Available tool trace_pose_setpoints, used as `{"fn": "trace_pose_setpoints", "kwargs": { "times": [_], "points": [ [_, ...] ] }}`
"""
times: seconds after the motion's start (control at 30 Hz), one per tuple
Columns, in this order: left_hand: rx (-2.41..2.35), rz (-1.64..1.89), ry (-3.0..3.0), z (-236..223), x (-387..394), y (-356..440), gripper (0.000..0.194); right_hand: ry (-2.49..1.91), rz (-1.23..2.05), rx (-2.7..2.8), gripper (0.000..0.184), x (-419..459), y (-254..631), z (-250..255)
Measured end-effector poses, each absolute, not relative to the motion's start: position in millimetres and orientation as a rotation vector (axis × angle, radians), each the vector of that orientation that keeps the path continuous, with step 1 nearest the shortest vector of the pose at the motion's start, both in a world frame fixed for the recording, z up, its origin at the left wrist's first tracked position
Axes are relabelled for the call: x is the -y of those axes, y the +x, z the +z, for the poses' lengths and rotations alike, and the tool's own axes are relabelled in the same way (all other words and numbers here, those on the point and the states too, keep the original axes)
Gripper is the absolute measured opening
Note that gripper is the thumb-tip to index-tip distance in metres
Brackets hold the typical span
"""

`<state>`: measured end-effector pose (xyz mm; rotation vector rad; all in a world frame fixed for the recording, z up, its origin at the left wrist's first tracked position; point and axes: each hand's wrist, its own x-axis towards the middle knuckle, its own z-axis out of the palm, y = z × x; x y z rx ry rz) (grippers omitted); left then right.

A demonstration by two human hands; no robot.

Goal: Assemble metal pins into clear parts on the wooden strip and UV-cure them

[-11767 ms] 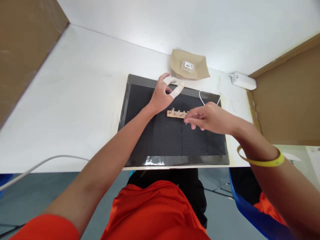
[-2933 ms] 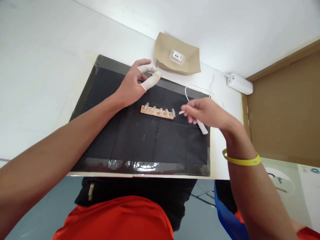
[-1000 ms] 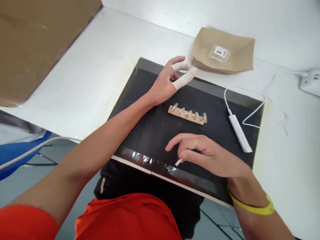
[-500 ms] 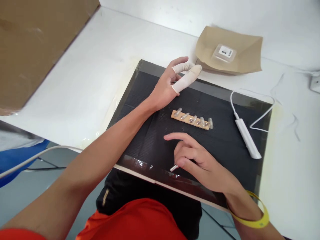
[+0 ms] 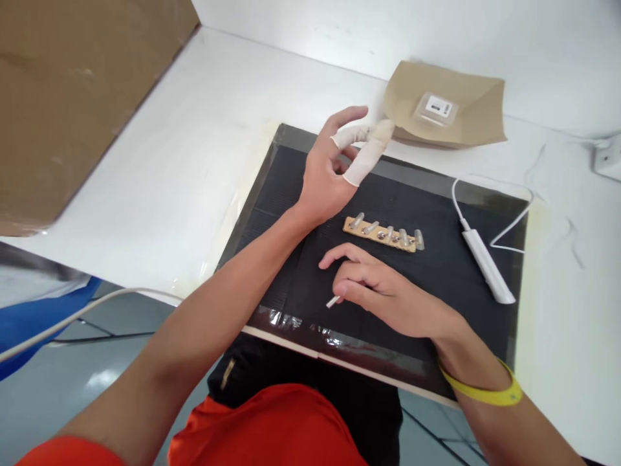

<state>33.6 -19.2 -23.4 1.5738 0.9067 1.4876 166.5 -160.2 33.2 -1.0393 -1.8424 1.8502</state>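
Head view: short stick (image 5: 332, 301) juts from right fingers (image 5: 343, 289); strip (image 5: 348, 224) lies beyond.

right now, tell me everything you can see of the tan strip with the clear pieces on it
The narrow tan strip looks like wood or card. It lies flat on the black mat, slanting down to the right in view. Five translucent, nail-tip-like pieces stand along it, leaning at different angles, the rightmost jutting past the end. Shiny silvery spots show near some bases. Neither the left hand nor the right hand touches it.
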Motion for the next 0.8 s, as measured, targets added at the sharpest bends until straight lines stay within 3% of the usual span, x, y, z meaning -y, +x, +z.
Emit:
{"fn": "trace_pose_setpoints", "kwargs": {
  "times": [0.17,0.23,0.43,0.5,0.63,0.8],
  "points": [
    [-0.650,1.654,1.627,-6,34,28,0.046,-0.970,1.793,1.831,0.033,162,166,28],
    [-0.473,1.513,1.677,4,42,25,0.037,-0.914,1.749,1.793,0.030,165,167,26],
    [-0.204,1.007,1.829,35,74,19,0.047,-0.900,1.696,1.749,0.031,172,165,34],
    [-0.192,0.896,1.891,39,85,22,0.041,-1.022,1.722,1.701,0.033,175,165,41],
    [-0.250,0.910,1.966,38,97,28,0.033,-1.222,1.637,1.779,0.035,181,169,53],
    [-0.166,0.971,2.035,35,101,34,0.029,-1.165,1.512,2.141,0.042,186,180,61]
  ]
}}
